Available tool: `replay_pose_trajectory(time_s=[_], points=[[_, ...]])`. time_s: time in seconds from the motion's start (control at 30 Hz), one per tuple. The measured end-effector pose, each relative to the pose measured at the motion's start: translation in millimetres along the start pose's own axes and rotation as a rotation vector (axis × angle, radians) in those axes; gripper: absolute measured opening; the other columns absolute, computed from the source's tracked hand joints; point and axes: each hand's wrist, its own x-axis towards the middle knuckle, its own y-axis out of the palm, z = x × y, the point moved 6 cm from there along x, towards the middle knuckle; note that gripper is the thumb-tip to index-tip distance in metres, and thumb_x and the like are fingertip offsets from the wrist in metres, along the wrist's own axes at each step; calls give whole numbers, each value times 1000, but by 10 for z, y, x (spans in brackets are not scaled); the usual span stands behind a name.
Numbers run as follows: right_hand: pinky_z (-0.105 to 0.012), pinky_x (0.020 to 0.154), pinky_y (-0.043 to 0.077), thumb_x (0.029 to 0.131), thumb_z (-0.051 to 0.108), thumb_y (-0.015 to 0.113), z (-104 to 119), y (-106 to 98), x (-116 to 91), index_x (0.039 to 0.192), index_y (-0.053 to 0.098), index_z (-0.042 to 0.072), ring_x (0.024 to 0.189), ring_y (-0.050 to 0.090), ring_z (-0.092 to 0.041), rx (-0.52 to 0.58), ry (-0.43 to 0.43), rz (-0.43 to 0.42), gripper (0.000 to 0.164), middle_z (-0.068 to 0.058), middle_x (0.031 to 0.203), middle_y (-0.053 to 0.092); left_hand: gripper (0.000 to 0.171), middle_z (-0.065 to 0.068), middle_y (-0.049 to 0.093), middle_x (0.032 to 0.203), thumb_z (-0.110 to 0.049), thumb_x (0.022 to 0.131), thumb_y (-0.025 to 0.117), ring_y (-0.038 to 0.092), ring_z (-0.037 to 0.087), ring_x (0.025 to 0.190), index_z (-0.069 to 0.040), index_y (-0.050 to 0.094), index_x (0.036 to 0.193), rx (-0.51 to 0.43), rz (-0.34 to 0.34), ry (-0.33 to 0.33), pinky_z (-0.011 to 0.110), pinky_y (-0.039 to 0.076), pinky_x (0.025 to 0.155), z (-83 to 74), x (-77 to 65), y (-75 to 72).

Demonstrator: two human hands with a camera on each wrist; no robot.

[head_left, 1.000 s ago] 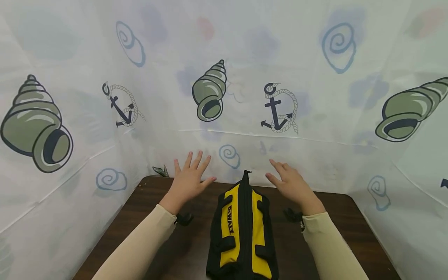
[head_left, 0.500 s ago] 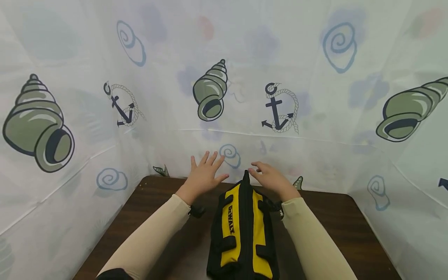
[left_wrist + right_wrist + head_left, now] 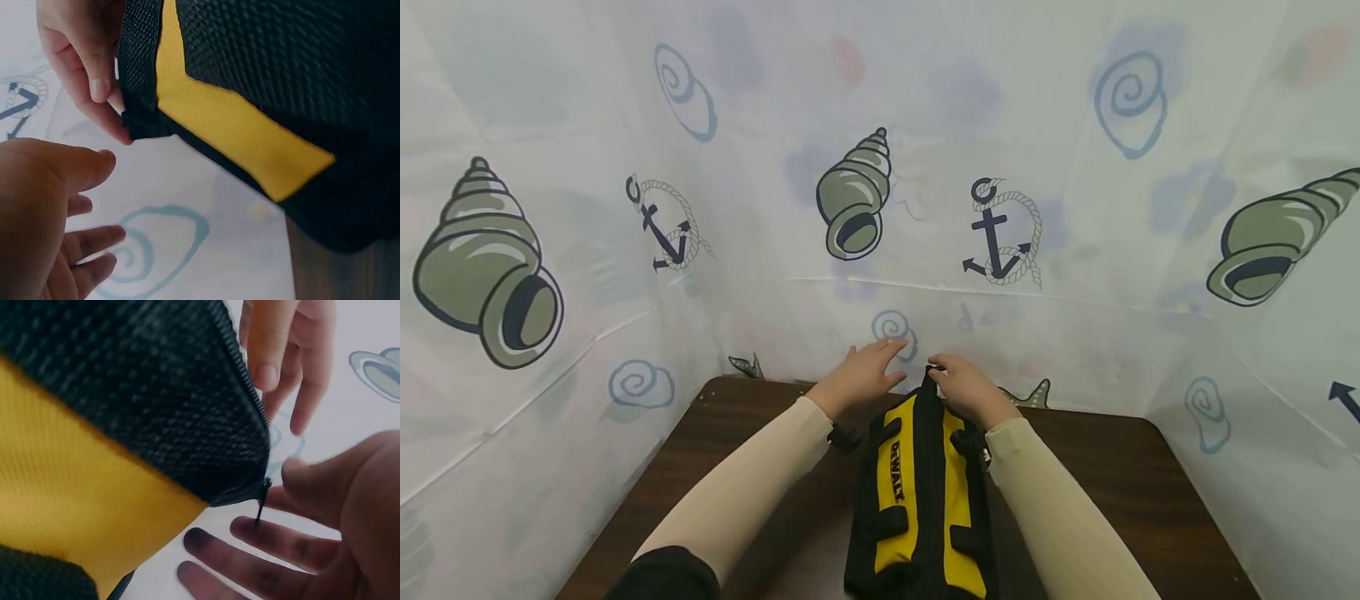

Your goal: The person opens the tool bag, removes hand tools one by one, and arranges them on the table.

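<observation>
A person in long cream sleeves point(image 3: 737, 492) is working bare-handed at the far end of a long black-and-yellow fabric bag point(image 3: 925, 487) lettered DEWALT, which is lying lengthwise along the middle of a dark brown wood-grain table point(image 3: 1120, 467), its narrow tip pointing toward a white cloth backdrop point(image 3: 737, 208).

The right hand point(image 3: 966, 387) is bending over that tip, thumb and fingers standing apart around a small dark zip pull point(image 3: 261, 503), which is dangling among them in the right wrist view; the fingers are spreading rather than clenching, and the pictures are leaving it unclear whether any are touching the pull. The left hand point(image 3: 861, 377) is hovering just to the left of the tip, released, its fingers extending loosely; in the left wrist view, a gap is separating its thumb from the bag.

Yellow panels point(image 3: 891, 554) are flanking the bag's black central strip point(image 3: 930, 517), and short black loops point(image 3: 887, 523) are crossing them. Black wrist-worn gear point(image 3: 844, 437) is showing at both cuffs, while a black band point(image 3: 662, 575) is covering part of the left sleeve. Printed grey-green shells point(image 3: 475, 258), blue spirals point(image 3: 642, 383) and rope-wound dark anchors point(image 3: 990, 237) are decorating the backdrop.
</observation>
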Motion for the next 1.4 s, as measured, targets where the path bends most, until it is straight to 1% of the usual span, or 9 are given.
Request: replay_pose_trajectory(time_s=[0.13,0.23,0.37,0.43,0.63,0.7,0.9,1.2,1.4], points=[[-53,103,60,117,25,54,-22,-18,38,150,64,6,117,73,-33,-22,-6,-50,40,-18,146,68,63,9,43,174,-38,114,60,40,32,163,-19,40,171,-59,92,55,81,17,128,-111,119,90],[-48,93,63,115,22,58,-26,-9,51,139,71,3,100,75,-26,-37,-19,-70,33,-17,132,74,61,7,46,173,-31,115,58,42,29,162,-21,38,172,-58,152,101,81,15,128,-177,167,156],[-42,79,61,113,20,61,-40,-10,54,118,76,5,85,69,-21,-66,-21,-111,21,-11,110,76,59,5,55,166,-24,116,57,52,29,155,-24,37,172,-103,210,163,62,33,131,-213,230,242],[-39,72,56,113,18,62,-41,-12,52,112,74,6,80,66,-22,-79,-29,-129,18,-10,102,74,57,7,62,159,-22,116,57,60,29,146,-25,41,170,-119,234,214,51,45,125,-242,261,252],[-37,70,49,112,17,64,-28,-28,70,106,69,9,77,62,-22,-124,-90,-166,12,-7,93,71,31,1,79,123,-18,108,70,75,19,112,-23,70,138,50,164,352,34,60,102,-307,461,234],[-37,69,49,112,17,63,-42,-23,56,106,69,9,76,62,-22,-134,-99,-156,11,-7,93,71,28,-2,81,114,-16,106,73,74,15,101,-25,74,132,105,144,352,31,61,95,-323,512,242],[-36,66,48,111,11,61,-45,-31,-48,109,72,6,75,60,-22,-184,-82,-121,12,-8,97,72,26,-2,79,94,-6,109,67,64,10,77,-26,76,122,164,166,361,26,53,75,-415,576,294],[-34,65,46,101,0,63,28,-23,-81,114,78,10,73,59,-22,-265,-66,-141,22,-8,103,78,22,-6,76,89,-5,107,70,63,11,77,-25,78,111,165,190,333,27,52,74,-392,616,227],[-33,61,46,98,-3,65,199,-3,-232,99,77,16,72,59,-19,-302,-182,-128,23,-2,97,78,13,2,78,97,-7,107,70,62,13,78,-18,76,105,152,230,292,26,50,69,-297,611,144]])
